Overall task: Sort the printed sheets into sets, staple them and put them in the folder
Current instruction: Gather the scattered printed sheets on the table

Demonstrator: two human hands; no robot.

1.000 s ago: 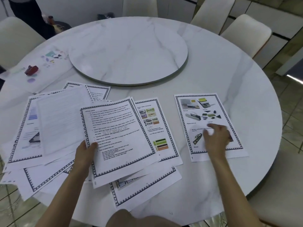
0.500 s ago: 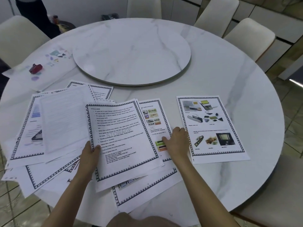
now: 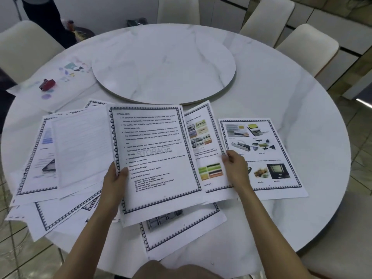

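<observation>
Both hands have lifted since half a second ago: the text sheet (image 3: 153, 154) now stands higher and straighter, its top edge close to the near rim of the turntable (image 3: 163, 65). The right hand (image 3: 234, 168) has gone from lying on the card sheet (image 3: 203, 137) to raising it by its edge.

The left hand (image 3: 115, 182) grips the text sheet at its left edge, thumb on the printed face and fingers hidden behind. That sheet overlaps the left part of the card sheet. The right hand pinches the card sheet's right edge between thumb and curled fingers, so the sheet lies to the left of that hand.

Under the right hand, on the near right of the turntable, the picture sheet (image 3: 261, 141) lies flat on the table (image 3: 291, 117), partly covered by the card sheet's edge. On the near left of the turntable lies a loose pile of sheets (image 3: 80, 150), fanned and overlapping, some hanging over the table's rim. One more bordered sheet (image 3: 181, 228) lies below the two held ones, nearest the person.

Left of the turntable a red stapler (image 3: 47, 84) sits on a pale sheet with faint coloured marks (image 3: 68, 77); whether that is a folder I cannot tell. Pale chairs (image 3: 306, 47) stand beyond the turntable.
</observation>
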